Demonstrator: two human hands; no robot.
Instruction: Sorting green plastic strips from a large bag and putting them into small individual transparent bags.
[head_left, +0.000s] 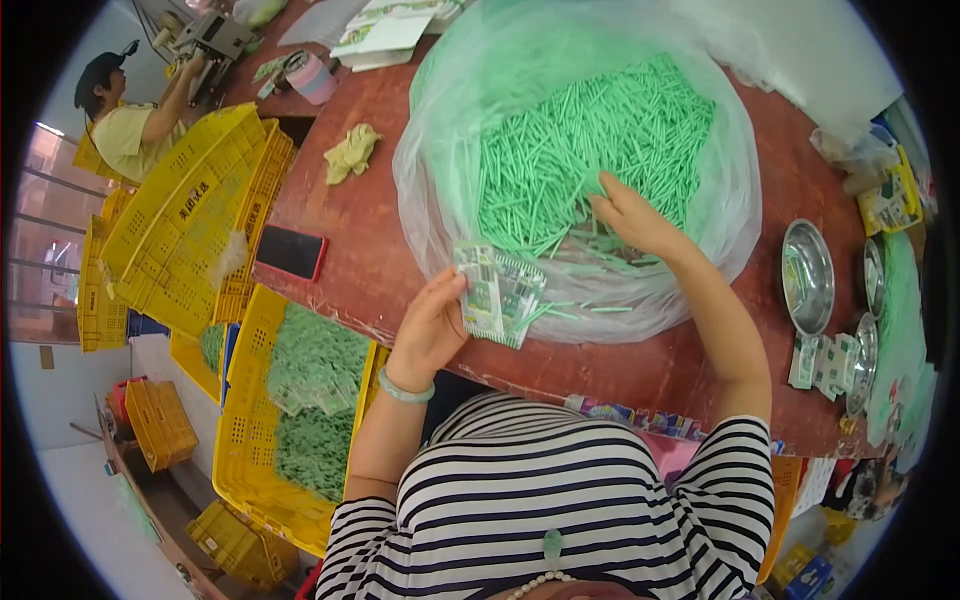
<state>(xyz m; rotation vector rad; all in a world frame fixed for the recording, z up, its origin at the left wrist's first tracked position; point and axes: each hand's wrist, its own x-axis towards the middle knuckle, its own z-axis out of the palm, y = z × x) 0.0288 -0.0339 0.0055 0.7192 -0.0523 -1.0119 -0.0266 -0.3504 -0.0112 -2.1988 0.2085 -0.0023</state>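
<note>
My left hand (431, 324) grips a small green-and-white printed plastic pouch (481, 296) by its left side, over the table's front edge. Whether more than one pouch is there, I cannot tell. Before me, a large clear plastic bag (427, 195) lies rolled open around a heap of thin light-green sticks (555, 157). My right hand (634, 217) reaches into the front of this heap, its index finger pointing away from me. Its other fingers are partly hidden, so I cannot tell whether sticks are held. A few loose sticks (611, 309) rest on the bag's near fold.
On the red table (352, 255) are a phone (291, 252), a crumpled yellow cloth (352, 154) and a steel bowl (808, 277). A yellow crate (247, 450) at lower left holds filled green packets (315, 367). Yellow crates (180, 217) stand beyond; a person (131, 127) works at a machine (214, 45).
</note>
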